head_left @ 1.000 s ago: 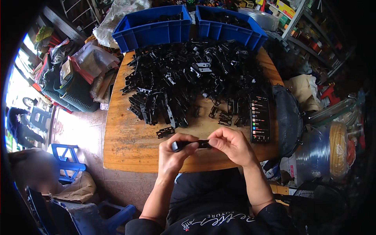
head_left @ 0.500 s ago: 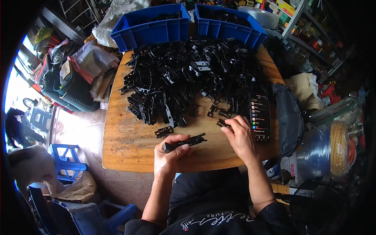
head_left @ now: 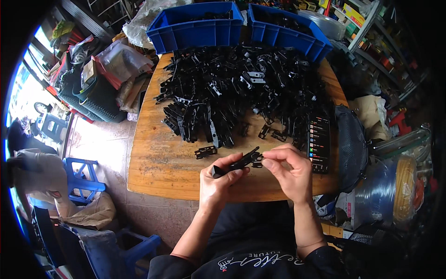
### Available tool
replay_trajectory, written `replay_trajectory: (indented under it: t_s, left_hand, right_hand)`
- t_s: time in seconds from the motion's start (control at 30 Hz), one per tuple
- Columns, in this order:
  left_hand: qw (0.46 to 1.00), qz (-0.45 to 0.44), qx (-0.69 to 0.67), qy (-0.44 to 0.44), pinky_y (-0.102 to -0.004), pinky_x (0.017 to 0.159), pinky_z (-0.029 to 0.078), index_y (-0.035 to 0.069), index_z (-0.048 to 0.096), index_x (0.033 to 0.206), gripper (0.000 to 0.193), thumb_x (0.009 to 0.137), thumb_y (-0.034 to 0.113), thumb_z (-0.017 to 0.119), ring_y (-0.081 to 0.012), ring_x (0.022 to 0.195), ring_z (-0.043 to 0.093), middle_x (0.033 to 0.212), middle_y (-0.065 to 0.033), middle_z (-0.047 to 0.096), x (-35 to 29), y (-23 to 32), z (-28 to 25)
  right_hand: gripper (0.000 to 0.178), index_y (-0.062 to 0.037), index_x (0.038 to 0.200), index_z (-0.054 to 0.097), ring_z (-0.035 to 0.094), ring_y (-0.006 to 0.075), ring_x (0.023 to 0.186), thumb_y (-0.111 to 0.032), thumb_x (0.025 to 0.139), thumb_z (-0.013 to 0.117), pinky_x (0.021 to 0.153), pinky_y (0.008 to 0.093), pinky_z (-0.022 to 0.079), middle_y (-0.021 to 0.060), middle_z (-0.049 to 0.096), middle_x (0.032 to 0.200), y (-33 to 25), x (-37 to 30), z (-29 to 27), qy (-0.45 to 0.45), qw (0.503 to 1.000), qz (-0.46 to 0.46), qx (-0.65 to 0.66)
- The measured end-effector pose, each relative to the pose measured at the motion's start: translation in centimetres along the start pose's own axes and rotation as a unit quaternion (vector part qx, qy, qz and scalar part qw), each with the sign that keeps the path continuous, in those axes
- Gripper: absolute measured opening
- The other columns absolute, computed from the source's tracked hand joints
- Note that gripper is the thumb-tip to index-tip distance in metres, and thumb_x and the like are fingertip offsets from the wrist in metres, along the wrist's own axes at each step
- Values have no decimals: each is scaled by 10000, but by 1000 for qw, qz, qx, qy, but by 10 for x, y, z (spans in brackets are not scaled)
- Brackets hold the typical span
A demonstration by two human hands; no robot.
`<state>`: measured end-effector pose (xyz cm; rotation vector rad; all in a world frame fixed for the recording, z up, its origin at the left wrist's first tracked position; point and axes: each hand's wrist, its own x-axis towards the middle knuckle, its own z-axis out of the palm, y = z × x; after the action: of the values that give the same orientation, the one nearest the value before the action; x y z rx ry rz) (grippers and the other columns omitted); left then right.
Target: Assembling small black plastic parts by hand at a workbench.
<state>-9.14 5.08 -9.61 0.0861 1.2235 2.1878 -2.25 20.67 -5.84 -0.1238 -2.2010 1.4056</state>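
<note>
Over the near part of the wooden table [head_left: 153,172], my left hand [head_left: 220,178] is closed around a long black plastic part [head_left: 238,165], which slants up to the right. Beside its far end, my right hand [head_left: 289,171] pinches a small black plastic clip [head_left: 256,164]. Fingers partly hide the clip, and I cannot tell whether the two parts touch. One loose black clip [head_left: 206,152] lies on the wood beyond my left hand. More small clips [head_left: 265,132] sit at the near edge of a big heap of black plastic parts [head_left: 232,88].
Two blue bins [head_left: 197,30] holding dark parts stand behind the heap. At the table's right side lies a phone [head_left: 318,144] with a lit screen, beside a dark mesh bag [head_left: 350,146]. A blue stool [head_left: 83,179] stands on the floor to the left.
My right hand has brought the small clip from near the heap toward my left hand. The long part has tilted more upward. The whole view has shifted slightly.
</note>
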Motion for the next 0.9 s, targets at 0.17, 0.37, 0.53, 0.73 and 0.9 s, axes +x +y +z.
replay_trajectory:
  t_s: [0.17, 0.37, 0.53, 0.73, 0.9]
  left_hand:
    - [998, 31, 48, -3, -264, 789, 511, -82, 542, 1114, 345, 771, -75, 581, -167, 845, 626, 975, -147, 626, -1, -4, -1]
    - [993, 26, 108, 24, -248, 748, 504, -56, 552, 1121, 393, 731, -40, 597, -176, 778, 639, 916, -134, 644, -5, 2, 6]
    - [996, 20, 78, 26, -222, 719, 477, -33, 543, 1158, 416, 748, -17, 613, -138, 781, 621, 898, -98, 638, -5, -2, 2]
    - [999, 24, 24, 41, -188, 664, 434, -4, 576, 1128, 381, 751, -11, 633, -80, 713, 568, 810, -11, 598, -11, 3, -16]
    - [971, 172, 9, 168, -216, 621, 438, -34, 583, 977, 204, 780, 20, 572, -111, 648, 550, 745, -53, 568, -29, 28, -47]
  right_hand:
    - [111, 2, 837, 634, 594, 129, 692, -16, 742, 689, 631, 235, 478, 66, 624, 795, -5, 6, 8, -38, 996, -46, -65]
    - [121, -5, 818, 622, 605, 158, 683, 1, 722, 696, 616, 245, 488, 78, 625, 784, -6, 5, 9, -42, 998, -16, -38]
    - [143, -14, 816, 610, 614, 190, 696, 24, 708, 694, 605, 270, 504, 91, 628, 799, -7, 4, 20, -28, 984, -123, -129]
    - [185, -30, 869, 615, 624, 207, 690, 2, 708, 701, 595, 293, 511, 95, 634, 808, -3, 2, 43, -20, 977, -138, -164]
    - [307, -31, 985, 605, 630, 217, 705, -67, 700, 713, 608, 301, 515, 89, 638, 829, 2, 29, 73, -40, 967, -165, -189]
